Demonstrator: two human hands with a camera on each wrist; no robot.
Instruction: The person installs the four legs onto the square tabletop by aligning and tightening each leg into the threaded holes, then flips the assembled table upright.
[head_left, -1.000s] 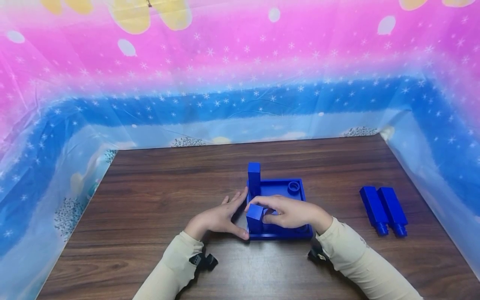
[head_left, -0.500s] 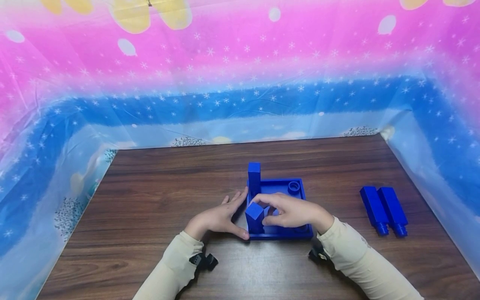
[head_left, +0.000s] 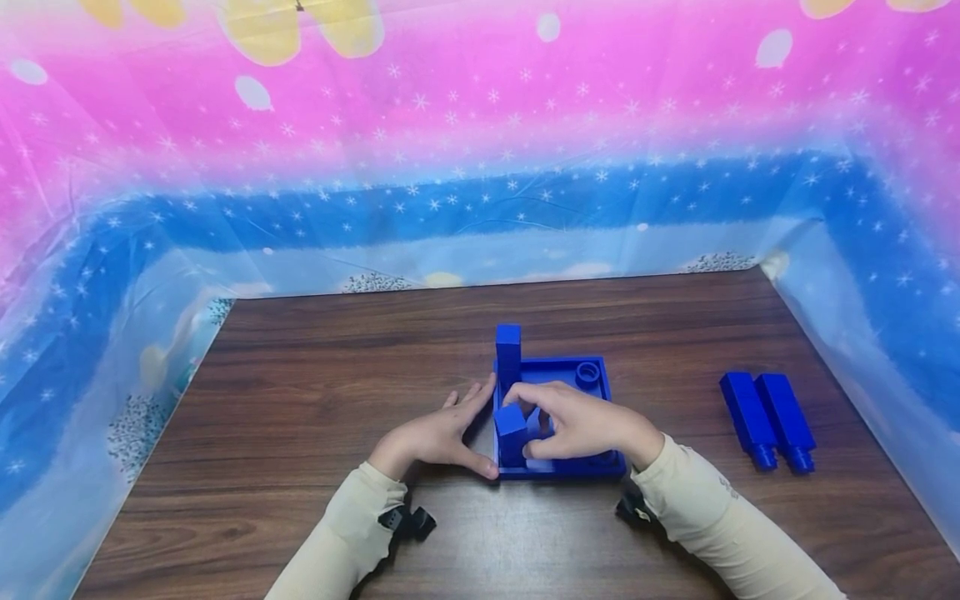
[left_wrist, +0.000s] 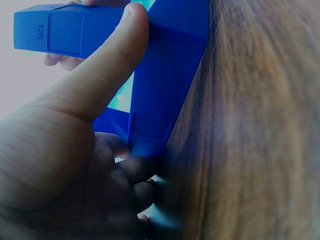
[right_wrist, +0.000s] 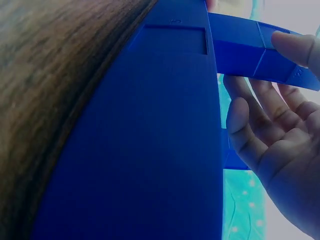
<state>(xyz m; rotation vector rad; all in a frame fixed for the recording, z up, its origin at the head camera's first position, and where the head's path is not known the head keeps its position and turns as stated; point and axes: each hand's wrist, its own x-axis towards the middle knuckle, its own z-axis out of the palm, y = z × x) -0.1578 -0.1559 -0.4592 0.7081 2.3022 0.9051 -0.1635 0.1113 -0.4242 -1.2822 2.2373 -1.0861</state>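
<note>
A blue square tabletop (head_left: 562, 472) with a raised rim lies upside down on the wooden table. My right hand (head_left: 588, 421) pinches an upright blue table leg (head_left: 512, 427) at its front left corner, thumb on one face and fingers on others. In the right wrist view, this leg (right_wrist: 237, 42) stands straight out from the tabletop. My left hand (head_left: 442, 437) rests against the tabletop's left side, fingers spread and fairly straight, thumb at the front corner. Another leg (head_left: 508, 350) stands upright at the back left corner. The held leg's lower end is hidden.
Two loose blue legs (head_left: 750, 421) with threaded ends lie side by side on the right of the wooden table (head_left: 337, 350). A round socket (head_left: 587, 375) shows at the tabletop's back right corner. A patterned cloth (head_left: 480, 200) encloses the table's back and sides.
The leg in my right hand has turned about its upright axis, and my right fingers have shifted around it. My left hand has stayed in place.
</note>
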